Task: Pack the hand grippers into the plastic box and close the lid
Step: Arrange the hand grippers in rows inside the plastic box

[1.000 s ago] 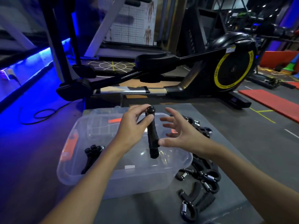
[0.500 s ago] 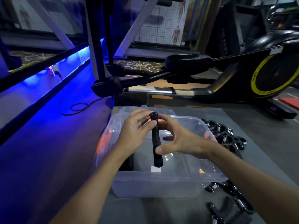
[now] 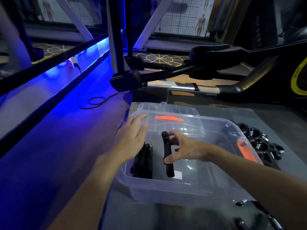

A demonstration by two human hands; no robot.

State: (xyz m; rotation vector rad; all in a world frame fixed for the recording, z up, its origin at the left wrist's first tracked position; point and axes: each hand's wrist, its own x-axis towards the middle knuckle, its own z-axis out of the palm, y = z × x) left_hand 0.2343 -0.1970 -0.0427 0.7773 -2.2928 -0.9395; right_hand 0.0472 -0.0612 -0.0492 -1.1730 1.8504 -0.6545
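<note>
A clear plastic box (image 3: 166, 188) with orange latches stands on the grey table. Its clear lid (image 3: 167, 110) lies behind it. My right hand (image 3: 184, 150) holds a black hand gripper (image 3: 167, 156) upright inside the box, thumb and fingers curled round its handle. Another black hand gripper (image 3: 142, 161) stands at the box's left wall. My left hand (image 3: 131, 138) hovers over the left rim with fingers spread, holding nothing. Several more black hand grippers (image 3: 259, 143) lie in a pile right of the box.
A black and yellow elliptical trainer (image 3: 249, 63) stands behind the table. The floor on the left glows blue, with a black cable (image 3: 93, 102) on it. More grippers (image 3: 245, 206) lie at the table's near right, partly hidden by my right arm.
My left hand has let go of the gripper's top and moved left over the box rim. My right hand has lowered the gripper into the box. The camera view has swung left.
</note>
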